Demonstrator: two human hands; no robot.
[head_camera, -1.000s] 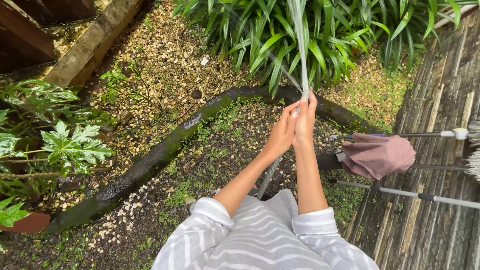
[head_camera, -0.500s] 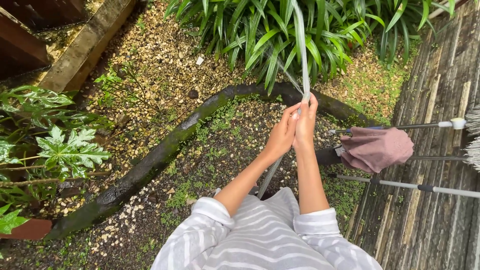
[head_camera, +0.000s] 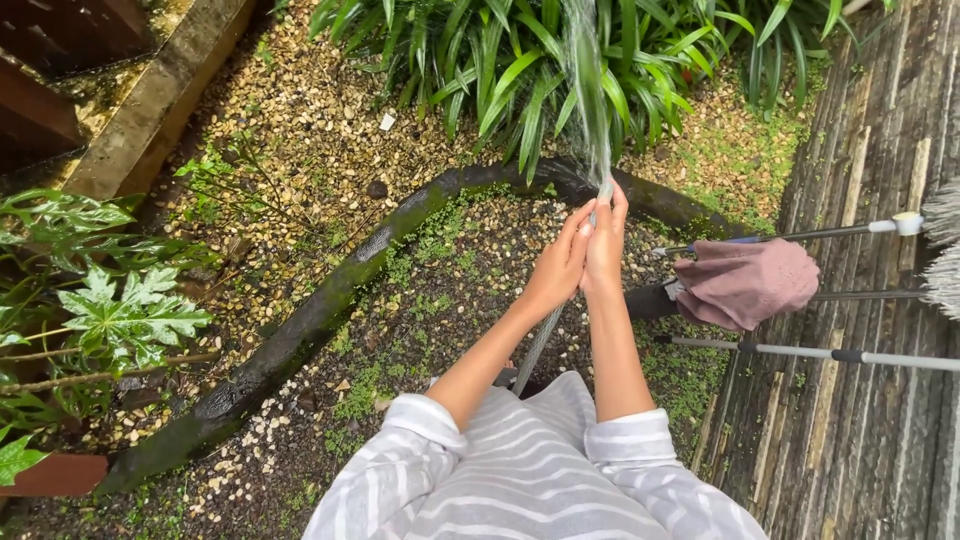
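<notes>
Nearest the camera, striped grey-and-white sleeves (head_camera: 520, 480) are pushed up to the elbows and both bare forearms reach forward over the ground. A grey hose (head_camera: 537, 345) runs up from under the arms, passing between them to the hands. The left hand (head_camera: 562, 262) and the right hand (head_camera: 606, 240) are pressed together, palms facing each other, fingers wrapped around the hose end, which is hidden inside the grip. From the fingertips a thin water jet (head_camera: 590, 90) shoots straight away from the person toward the top edge of the view.

Under the arms lies dark wet gravel (head_camera: 420, 330) dotted with small green weeds. A curved, mossy black garden border (head_camera: 330, 300) arcs from the lower left up past the hands and on to the right. Just to the right of the hands, a dusty pink cloth (head_camera: 745, 282) hangs over thin metal poles (head_camera: 800, 352) that stretch toward the right edge, over a weathered wooden deck (head_camera: 880, 200). At the right edge, bristly pale brush heads (head_camera: 942, 250) show only in part.

At the left edge stand broad lobed leaves (head_camera: 120, 315) of a plant, with a terracotta pot rim (head_camera: 55, 475) in the lower left corner. Beyond the border, lighter pebbles (head_camera: 310, 130) spread out, and a concrete beam (head_camera: 160, 90) runs diagonally in the upper left. Farthest off, strap-leaved green plants (head_camera: 520, 60) receive the water.
</notes>
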